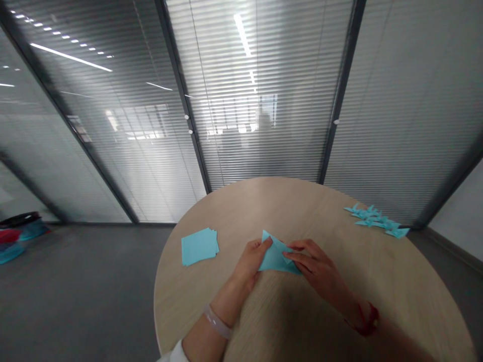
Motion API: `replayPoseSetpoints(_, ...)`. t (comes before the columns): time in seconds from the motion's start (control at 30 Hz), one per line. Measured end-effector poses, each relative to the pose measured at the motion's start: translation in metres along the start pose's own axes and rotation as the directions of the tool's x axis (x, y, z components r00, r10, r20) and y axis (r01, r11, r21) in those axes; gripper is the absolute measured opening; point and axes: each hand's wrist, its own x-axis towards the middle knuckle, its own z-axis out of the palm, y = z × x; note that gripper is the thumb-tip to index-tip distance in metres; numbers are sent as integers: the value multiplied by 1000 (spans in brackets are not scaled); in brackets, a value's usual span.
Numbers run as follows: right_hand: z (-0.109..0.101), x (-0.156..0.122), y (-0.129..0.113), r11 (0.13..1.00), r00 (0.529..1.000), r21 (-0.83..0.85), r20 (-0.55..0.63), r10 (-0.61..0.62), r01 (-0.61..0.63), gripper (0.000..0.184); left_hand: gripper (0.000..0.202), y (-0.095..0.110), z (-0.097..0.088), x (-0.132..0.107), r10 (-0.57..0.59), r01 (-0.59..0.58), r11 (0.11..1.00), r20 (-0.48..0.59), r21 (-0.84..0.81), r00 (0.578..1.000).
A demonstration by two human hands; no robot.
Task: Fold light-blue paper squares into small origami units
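- No brand, label or writing can be read anywhere.
- The paper (274,257) is thin, matte and light blue, folded into a flat triangle with a small flap raised at its top; it lies near the middle of the surface (339,301), between both hands.
- The left hand (251,261) pinches the paper's left edge, thumb on top.
- The right hand (315,264) presses flat fingers on the paper's right side (a pressing hold, not a fist).
- The surface is round, pale wood-grain laminate.
- A stack (199,246) of square blue sheets lies well apart to the left.
- Folded pieces (377,220), pointed and blue, cluster at the far right rim.
- Each wrist wears a band: pale on the left, red on the right.
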Motion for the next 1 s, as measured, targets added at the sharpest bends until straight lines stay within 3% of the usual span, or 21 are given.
replayPoseSetpoints(0.23, -1, 0, 6, 991, 986, 20, 105, -133, 132, 30, 38, 1, -5, 1, 39, -39, 998, -1, 45, 999)
replayPoseSetpoints(0.37, -3, 1, 4, 991, 986, 15, 100, -135, 135, 29, 37, 1, -6, 4, 18, -19, 1000, 37, 24, 999)
replayPoseSetpoints(0.57, -3, 3, 2, 993, 985, -2, 124, -117, 118, 29, 47, 4, -4, 4, -25, 25, 999, 9, 37, 1000)
replayPoseSetpoints(0.7, -3, 4, 1, 991, 982, 12, 133, -132, 131, 31, 46, 1, -5, 5, 14, -18, 997, 51, 80, 999)
replayPoseSetpoints(0.9, -7, 8, -13, 995, 985, 96, 167, -54, 38, 24, 38, 2, -7, 5, 74, -75, 987, 14, 141, 997)
replayPoseSetpoints(1.0, -4, 9, -15, 969, 988, 198, 86, 131, -146, 21, 35, 5, -5, 3, 128, -126, 969, 8, 211, 992)
